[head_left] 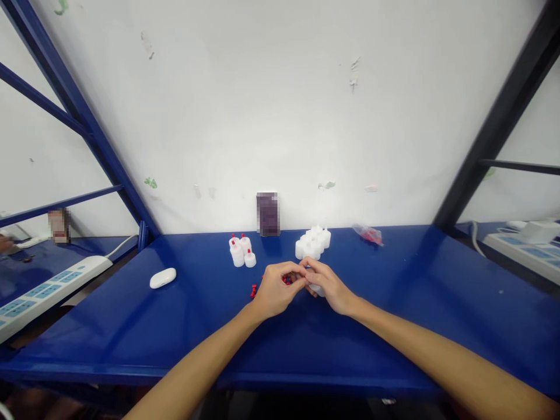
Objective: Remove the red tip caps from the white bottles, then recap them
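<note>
My right hand (331, 287) is closed around a small white plastic bottle (318, 290), partly hidden by the fingers. The fingertips of my left hand (277, 290) are pinched together at the bottle's top end, touching the right fingers; what they hold there is hidden. Small red caps (254, 291) lie on the blue table beside and behind my left hand, some showing through the gap under its fingers. Beyond my right hand stands a cluster of white bottles (313, 242) with no red tips. Further left, several white bottles with red caps (237, 254) stand together.
A clear plastic bag with red pieces (371, 234) lies at the back right of the blue table (210, 332). A white oval case (163, 278) sits at left. A blurred dark rectangular object (268, 214) leans against the wall. White power strips (56, 291) flank the table.
</note>
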A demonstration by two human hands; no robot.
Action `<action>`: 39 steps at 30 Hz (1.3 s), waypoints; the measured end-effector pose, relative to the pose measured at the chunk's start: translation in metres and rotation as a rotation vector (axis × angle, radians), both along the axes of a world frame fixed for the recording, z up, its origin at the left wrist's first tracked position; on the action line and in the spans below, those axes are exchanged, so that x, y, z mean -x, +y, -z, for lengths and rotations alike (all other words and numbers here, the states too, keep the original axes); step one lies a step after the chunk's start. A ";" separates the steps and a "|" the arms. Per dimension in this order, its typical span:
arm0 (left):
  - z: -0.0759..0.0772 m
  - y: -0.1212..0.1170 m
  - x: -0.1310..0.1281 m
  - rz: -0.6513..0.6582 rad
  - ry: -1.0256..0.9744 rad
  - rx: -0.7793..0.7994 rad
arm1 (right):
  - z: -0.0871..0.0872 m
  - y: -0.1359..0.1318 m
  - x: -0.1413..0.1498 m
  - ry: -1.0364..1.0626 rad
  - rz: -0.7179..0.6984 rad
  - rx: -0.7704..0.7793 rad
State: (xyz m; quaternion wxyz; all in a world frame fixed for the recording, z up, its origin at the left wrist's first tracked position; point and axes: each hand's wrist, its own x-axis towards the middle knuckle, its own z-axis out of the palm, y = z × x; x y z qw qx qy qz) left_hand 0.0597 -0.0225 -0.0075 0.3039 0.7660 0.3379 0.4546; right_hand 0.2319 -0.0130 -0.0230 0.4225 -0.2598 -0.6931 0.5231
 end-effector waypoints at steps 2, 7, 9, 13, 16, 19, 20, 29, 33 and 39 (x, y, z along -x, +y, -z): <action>0.000 0.000 0.001 0.018 0.027 -0.029 | 0.000 -0.001 -0.001 -0.025 0.005 -0.013; 0.001 -0.001 -0.003 0.075 0.081 -0.105 | -0.001 -0.003 -0.002 -0.110 0.022 -0.097; 0.000 0.000 -0.001 0.082 0.109 -0.109 | -0.001 -0.003 -0.002 -0.128 0.035 -0.125; -0.008 0.012 0.028 -0.048 0.122 -0.169 | 0.000 -0.001 -0.001 -0.178 0.098 -0.159; -0.019 0.031 0.069 -0.373 0.193 -0.376 | 0.001 0.000 -0.002 -0.243 0.129 -0.218; -0.026 0.048 0.103 -0.685 0.311 -0.564 | 0.002 0.000 -0.004 -0.292 0.124 -0.261; -0.027 0.052 0.109 -0.729 0.353 -0.586 | 0.002 0.000 -0.004 -0.302 0.119 -0.266; -0.018 0.055 0.112 -0.725 0.600 -0.515 | 0.001 0.000 -0.005 -0.322 0.110 -0.265; -0.021 0.048 0.106 -0.750 0.541 -0.554 | -0.001 -0.001 -0.005 -0.296 0.093 -0.252; -0.021 0.033 0.062 -0.378 0.670 -0.513 | -0.005 -0.002 -0.005 -0.358 0.069 -0.307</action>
